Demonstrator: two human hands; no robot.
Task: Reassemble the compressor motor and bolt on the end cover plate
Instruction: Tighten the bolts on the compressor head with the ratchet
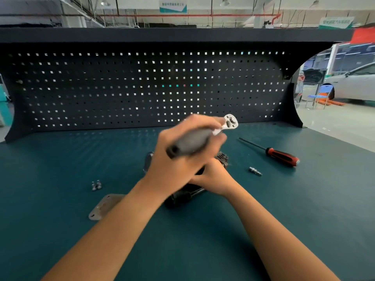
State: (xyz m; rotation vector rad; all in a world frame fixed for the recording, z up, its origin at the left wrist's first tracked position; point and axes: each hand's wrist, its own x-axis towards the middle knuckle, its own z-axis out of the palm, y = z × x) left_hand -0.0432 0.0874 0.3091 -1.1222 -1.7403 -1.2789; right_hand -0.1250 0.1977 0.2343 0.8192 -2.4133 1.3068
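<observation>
Head view puts us over a teal workbench mat [60,159] backed by a dark perforated pegboard [121,88]. We see the dark, ribbed compressor motor [182,196] lying at the centre of the mat, almost wholly covered by both hands, so only its near end and a finned edge at the far right show. Our left hand [178,159] is raised above the motor and clenched round the grey handle of a chrome-headed ratchet wrench [203,136], whose head points up and away to the right; the hand and tool are blurred. Our right hand [213,177] sits lower, against the motor just under the left hand, its fingers hidden, so we cannot tell its grip. The flat silver end cover plate [103,206] lies on the mat to the left of the motor, partly beneath the left forearm. Two small silver bolts [96,185] sit farther left. To the right lie a small metal bit [255,171] and a red-and-black-handled screwdriver [280,154].
</observation>
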